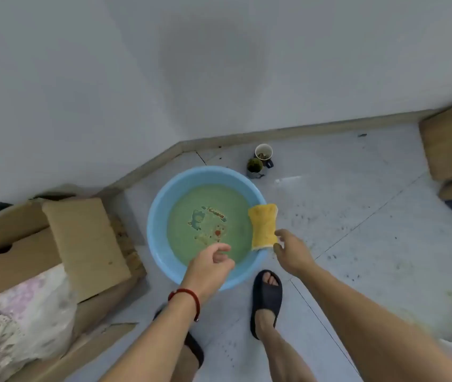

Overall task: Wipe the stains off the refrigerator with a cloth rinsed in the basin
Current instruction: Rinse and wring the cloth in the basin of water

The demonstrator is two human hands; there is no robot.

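fetching step: right hand (292, 250) reaches, fingers loose, to the yellow sponge cloth (264, 226) draped on the round blue plastic basin (161, 216); left hand (213, 261) empty, loosely curled. next, grip and dunk.

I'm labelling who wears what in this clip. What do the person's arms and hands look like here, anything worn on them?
Both forearms are bare, with no sleeves in view. The left hand has a red cord bracelet round its wrist. The right hand and its wrist carry nothing: no glove, watch or ring that the head view shows. Neither hand is gloved.
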